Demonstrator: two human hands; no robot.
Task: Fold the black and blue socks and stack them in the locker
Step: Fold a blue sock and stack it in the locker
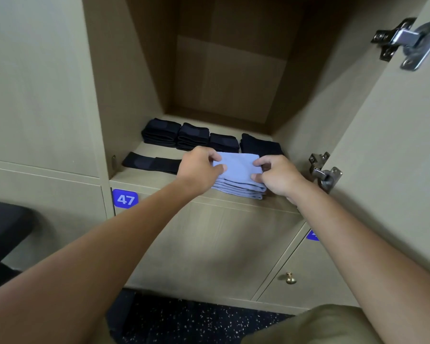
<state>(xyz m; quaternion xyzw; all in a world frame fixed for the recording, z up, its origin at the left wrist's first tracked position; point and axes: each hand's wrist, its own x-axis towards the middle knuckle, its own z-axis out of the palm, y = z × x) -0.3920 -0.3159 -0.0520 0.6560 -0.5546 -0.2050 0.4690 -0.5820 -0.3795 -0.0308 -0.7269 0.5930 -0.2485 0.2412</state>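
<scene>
Head view: we pinch the folded light-blue fabric sock stack [238, 178] with both hands, left hand [199, 167] and right hand [274, 176], squaring it at the beige wooden locker's [159, 177] front edge, before black folded socks [191, 136].

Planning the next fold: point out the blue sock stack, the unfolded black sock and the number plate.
blue sock stack [238, 181]: head view, top layer.
unfolded black sock [149, 162]: head view, mid-length.
number plate [125, 198]: head view, centre.
</scene>
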